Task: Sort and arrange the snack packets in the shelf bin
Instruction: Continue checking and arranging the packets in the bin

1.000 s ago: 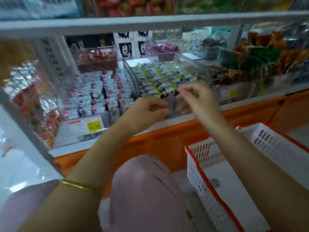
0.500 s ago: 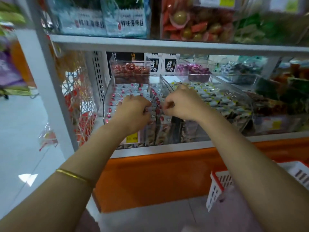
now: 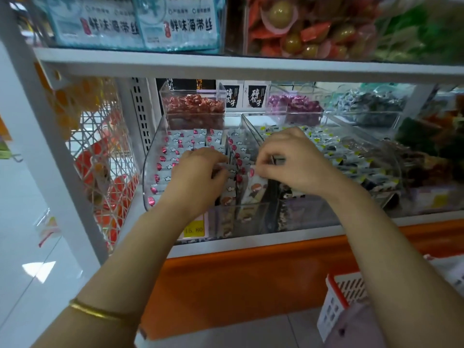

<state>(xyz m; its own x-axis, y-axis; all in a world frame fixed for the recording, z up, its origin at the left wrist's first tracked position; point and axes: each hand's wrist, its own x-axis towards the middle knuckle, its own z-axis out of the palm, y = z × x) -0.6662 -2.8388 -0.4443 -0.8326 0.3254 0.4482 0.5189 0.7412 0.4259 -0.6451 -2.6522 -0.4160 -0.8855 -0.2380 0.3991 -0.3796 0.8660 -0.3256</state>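
Head view: where were the packets (image 3: 175, 153)?
— Standing in tight rows inside the clear bin (image 3: 150, 177) on the shelf (image 3: 251, 243). The left hand (image 3: 198, 177) had its fingers curled over one row; the right hand (image 3: 293, 162) pinched a single packet (image 3: 254, 187) by its top edge.
— What could have gone wrong?
— I'd judge a hard wedge could topple the rows, or the packet could slip flat at the front. The next bin (image 3: 253, 129) sat just beside, so strays could mix.
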